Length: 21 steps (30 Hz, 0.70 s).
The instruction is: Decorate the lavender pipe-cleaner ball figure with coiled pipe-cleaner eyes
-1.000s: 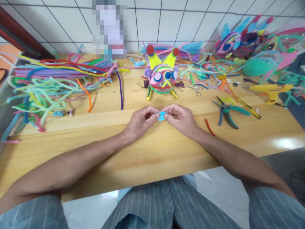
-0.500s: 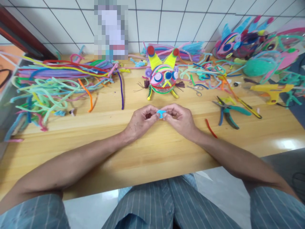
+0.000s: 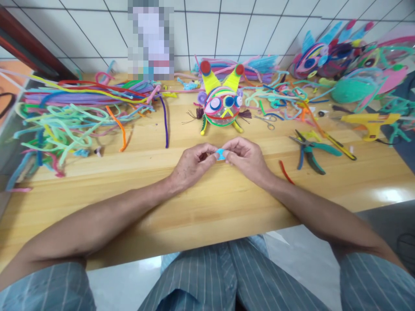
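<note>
A small bright-blue coil of pipe cleaner (image 3: 221,154) is pinched between my two hands above the wooden table. My left hand (image 3: 195,163) grips its left side with thumb and fingers. On the other side, my right hand (image 3: 245,159) holds it the same way, and the fingertips hide its edges. Just beyond my hands stands a colourful pipe-cleaner animal figure (image 3: 223,108) with yellow ears tipped in red, blue-and-pink round eyes and dark whiskers.
Loose pipe cleaners (image 3: 68,125) pile up on the left. To the right lie green-handled pliers (image 3: 313,151), a utility knife (image 3: 340,146), small scissors (image 3: 269,125), a yellow glue gun (image 3: 369,123) and a red pipe-cleaner piece (image 3: 285,172). More figures (image 3: 353,88) stand at the back right.
The blue coil has turned slightly between my fingers and shows more of its round face. My right hand has shifted a little; the figure and tools stay put.
</note>
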{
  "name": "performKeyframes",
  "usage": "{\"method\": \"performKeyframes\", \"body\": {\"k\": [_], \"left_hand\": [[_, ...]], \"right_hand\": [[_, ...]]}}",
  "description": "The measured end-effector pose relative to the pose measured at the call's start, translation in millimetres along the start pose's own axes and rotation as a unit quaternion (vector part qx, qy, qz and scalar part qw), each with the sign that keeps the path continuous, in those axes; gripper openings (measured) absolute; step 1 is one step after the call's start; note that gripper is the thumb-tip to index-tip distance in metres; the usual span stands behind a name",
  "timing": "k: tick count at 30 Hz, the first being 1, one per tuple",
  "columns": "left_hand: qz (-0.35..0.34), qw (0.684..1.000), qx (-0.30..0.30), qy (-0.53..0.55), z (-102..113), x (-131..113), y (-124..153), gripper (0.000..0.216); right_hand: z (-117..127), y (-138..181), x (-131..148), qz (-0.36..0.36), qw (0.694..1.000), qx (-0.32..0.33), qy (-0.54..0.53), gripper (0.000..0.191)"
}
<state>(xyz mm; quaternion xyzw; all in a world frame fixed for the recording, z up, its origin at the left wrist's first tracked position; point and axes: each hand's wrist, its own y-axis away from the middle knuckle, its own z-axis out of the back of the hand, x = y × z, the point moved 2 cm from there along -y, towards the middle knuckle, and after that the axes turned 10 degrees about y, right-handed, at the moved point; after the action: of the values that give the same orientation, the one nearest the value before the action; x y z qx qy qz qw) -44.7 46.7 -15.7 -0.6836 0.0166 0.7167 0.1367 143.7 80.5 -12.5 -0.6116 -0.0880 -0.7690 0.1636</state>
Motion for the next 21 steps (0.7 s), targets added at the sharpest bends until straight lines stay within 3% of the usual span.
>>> {"method": "performKeyframes", "body": {"k": [14, 21], "left_hand": [[0.018, 0.996, -0.045, 0.069, -3.8, 5.6, -2.7, 0.035], [0.012, 0.994, -0.073, 0.076, -3.3, 8.0, -4.9, 0.037]], "right_hand": [[-4.7, 8.5, 5.3, 0.021, 0.996, -0.035, 0.073, 0.019], [1.0, 3.8, 3.5, -0.009, 0.999, -0.024, 0.022, 0.028]]}}
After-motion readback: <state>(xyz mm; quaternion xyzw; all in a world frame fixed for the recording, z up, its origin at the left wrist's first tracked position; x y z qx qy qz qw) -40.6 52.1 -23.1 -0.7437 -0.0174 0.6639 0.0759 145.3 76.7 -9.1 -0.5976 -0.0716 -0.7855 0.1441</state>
